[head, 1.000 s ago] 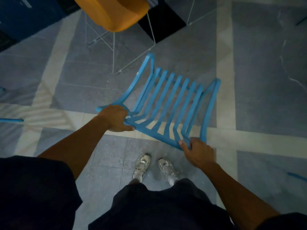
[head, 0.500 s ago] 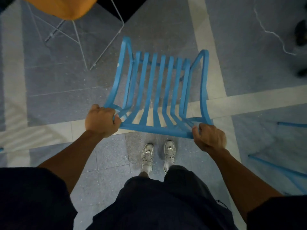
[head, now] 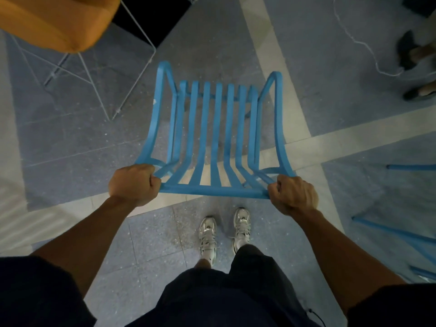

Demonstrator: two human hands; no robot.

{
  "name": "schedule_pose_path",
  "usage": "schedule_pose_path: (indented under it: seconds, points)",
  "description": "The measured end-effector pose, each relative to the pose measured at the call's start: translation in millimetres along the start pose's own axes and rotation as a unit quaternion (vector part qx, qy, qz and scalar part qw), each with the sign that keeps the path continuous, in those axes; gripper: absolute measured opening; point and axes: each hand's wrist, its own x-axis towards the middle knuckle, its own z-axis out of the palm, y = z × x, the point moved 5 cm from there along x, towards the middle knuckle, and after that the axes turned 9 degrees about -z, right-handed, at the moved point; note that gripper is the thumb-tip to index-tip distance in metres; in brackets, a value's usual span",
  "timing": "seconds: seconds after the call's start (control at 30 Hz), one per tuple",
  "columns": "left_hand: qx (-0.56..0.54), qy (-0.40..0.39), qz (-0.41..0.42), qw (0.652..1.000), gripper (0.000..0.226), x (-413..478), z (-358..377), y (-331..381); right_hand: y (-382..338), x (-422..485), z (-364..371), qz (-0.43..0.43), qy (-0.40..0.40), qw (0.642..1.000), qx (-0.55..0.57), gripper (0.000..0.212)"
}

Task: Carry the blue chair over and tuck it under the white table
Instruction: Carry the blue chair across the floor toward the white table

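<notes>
The blue chair [head: 218, 135], made of slatted blue bars, hangs in front of me above the grey floor, seen from over its backrest. My left hand [head: 133, 185] grips the left end of its top rail. My right hand [head: 293, 193] grips the right end of the same rail. Both fists are closed around the frame. My white shoes stand just below the chair. No white table shows in the head view.
An orange chair [head: 56, 22] on thin white wire legs stands at the upper left. Blue legs of other furniture [head: 401, 232] reach in at the right. Another person's feet [head: 415, 53] and a white cable [head: 354, 36] lie at the upper right.
The view has swung so the chair now points straight ahead instead of slanting right. Both hands have shifted to the outer ends of the top rail. The orange chair reappears larger at upper left.
</notes>
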Motion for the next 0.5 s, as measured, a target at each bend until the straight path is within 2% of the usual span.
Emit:
schedule_pose_path:
  seconds: [0.27, 0.5]
  points:
    - [-0.005, 0.026, 0.005, 1.000, 0.018, 55.9, -2.6, 47.1, 52.6, 56.0, -23.1, 0.004, 0.010, 1.000, -0.009, 0.036]
    - [0.001, 0.025, -0.007, 1.000, 0.023, 104.7, -1.3, 104.6, 109.7, 115.2, -60.7, -0.012, -0.002, 1.000, -0.003, 0.037]
